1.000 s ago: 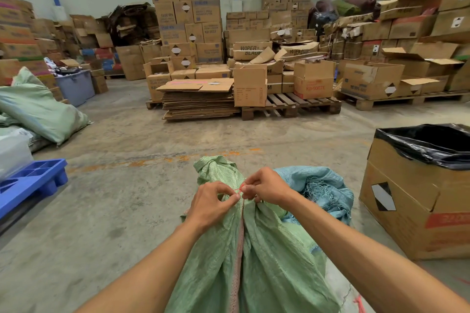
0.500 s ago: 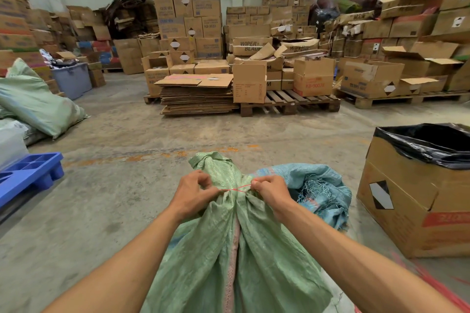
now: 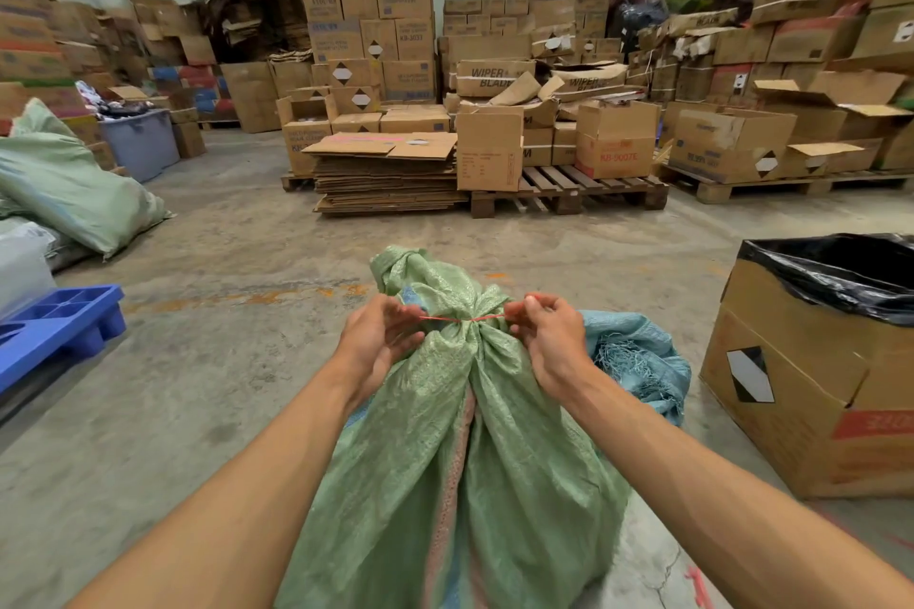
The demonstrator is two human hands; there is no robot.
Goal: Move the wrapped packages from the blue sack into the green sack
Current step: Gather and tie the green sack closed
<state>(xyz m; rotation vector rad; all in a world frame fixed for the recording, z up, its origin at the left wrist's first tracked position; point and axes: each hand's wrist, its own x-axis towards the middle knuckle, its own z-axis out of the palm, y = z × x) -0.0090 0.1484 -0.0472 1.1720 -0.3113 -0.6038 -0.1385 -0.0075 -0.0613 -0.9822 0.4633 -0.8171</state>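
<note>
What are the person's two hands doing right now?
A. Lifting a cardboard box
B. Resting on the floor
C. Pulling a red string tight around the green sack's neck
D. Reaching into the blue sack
C: the left hand and right hand each pinch an end of the red string, stretched across the gathered neck of the green sack.

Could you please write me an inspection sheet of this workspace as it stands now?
Surface: bare concrete floor, stained, with orange marks.
Job's things: green sack upright, neck gathered and bound with a red string; blue sack crumpled behind it, to the right. No packages visible.
Clutter: cardboard box lined with a black bag; blue plastic pallet; another green sack.
Grips: left hand and right hand each pinch a string end, pulled taut.
Cables: nothing seen.
Surroundings: stacked cartons, flattened cardboard, wooden pallets.
</note>
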